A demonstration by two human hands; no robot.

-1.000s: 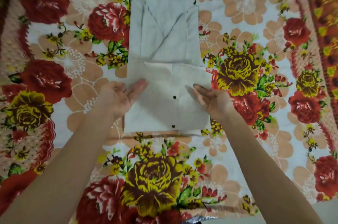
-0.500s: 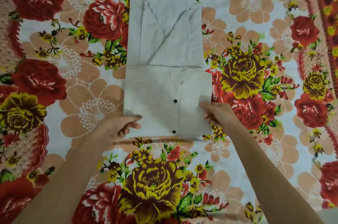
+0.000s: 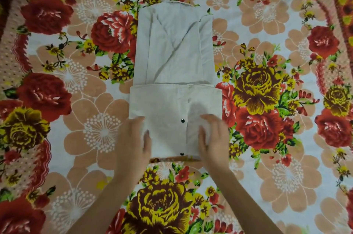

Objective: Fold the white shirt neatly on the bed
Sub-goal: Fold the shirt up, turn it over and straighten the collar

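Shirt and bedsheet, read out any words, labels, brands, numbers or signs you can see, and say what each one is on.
None. The shirt shows only plain cloth and two dark buttons; no tag is in view. The bedsheet carries a flower print, no writing.

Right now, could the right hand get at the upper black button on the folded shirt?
Probably yes. The right hand rests on the white shirt just to the right of the upper black button, and only bare fabric lies between them.
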